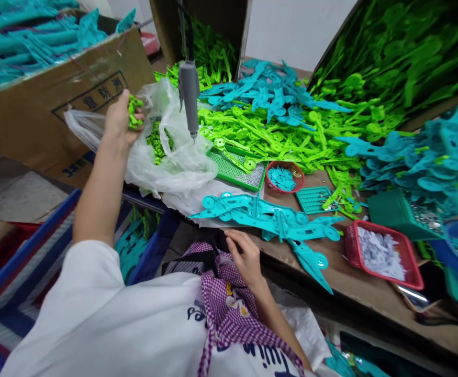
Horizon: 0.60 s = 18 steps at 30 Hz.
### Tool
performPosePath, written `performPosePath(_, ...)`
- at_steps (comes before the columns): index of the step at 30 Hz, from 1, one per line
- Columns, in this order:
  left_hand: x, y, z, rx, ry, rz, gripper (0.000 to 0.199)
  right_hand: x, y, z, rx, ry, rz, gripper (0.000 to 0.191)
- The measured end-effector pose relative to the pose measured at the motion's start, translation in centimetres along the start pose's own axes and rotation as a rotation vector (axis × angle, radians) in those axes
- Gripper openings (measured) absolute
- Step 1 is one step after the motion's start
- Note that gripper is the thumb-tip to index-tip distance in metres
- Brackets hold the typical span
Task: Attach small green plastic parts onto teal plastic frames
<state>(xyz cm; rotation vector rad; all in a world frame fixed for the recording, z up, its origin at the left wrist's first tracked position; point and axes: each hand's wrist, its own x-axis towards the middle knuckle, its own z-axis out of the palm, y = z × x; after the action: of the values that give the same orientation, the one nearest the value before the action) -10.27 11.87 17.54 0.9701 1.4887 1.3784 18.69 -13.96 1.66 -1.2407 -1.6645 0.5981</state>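
Note:
My left hand [121, 118] is raised at the left, its fingers closed around a few small lime-green plastic pieces [135, 112]. It is beside a crumpled clear plastic bag [162, 170], which holds a heap of similar small green pieces [157, 144]. My right hand [246, 256] rests near the table's front edge, fingers loosely bent and slightly apart, with nothing visible in them. Just beyond it lie long turquoise plastic parts [260, 212], partly stacked. A grey electric screwdriver [189, 97] hangs point down, to the right of my left hand.
Piles of lime-green parts [287, 136] and turquoise parts [268, 91] cover the back. A green screw tray [238, 170], a red basket of turquoise discs [286, 177] and a red basket of white pieces [383, 254] stand on the table. A cardboard box [67, 104] is at left.

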Motion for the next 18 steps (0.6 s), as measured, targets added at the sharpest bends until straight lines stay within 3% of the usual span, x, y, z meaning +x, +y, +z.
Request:
performPosePath(2,-6.6,-1.7,1.7,-0.293,-0.039,-0.06,0.034,0.4,-1.4,0.7,0.051,0.015,0.006,0.023)
performPosePath(3,-10.0,-3.5,2.8,-0.391,-0.028,-0.161,0.032,0.8,-2.0,1.2,0.064,0.008,-0.004,0.023)
performPosePath(5,-16.2,-7.9,5.1,-0.559,-0.138,-0.477,0.028,1.5,-2.7,2.5,0.043,-0.031,-0.048,0.025)
performPosePath(8,-21.7,-14.1,7.7,-0.718,-0.121,-0.775,0.03,1.8,-2.5,3.9,-0.072,-0.109,-0.115,0.027)
performPosePath(11,-23.0,-16.5,8.5,-0.843,-0.076,-0.824,0.026,1.2,-2.0,3.7,-0.163,-0.154,-0.138,0.026)
performPosePath(15,-22.6,-15.6,8.7,-0.895,-0.074,-0.81,0.017,0.9,-2.0,2.9,-0.193,-0.159,-0.073,0.021)
performPosePath(18,-21.4,-15.1,10.0,-0.893,-0.044,-0.804,0.02,2.5,-1.9,2.7,-0.165,-0.143,0.009,0.022)
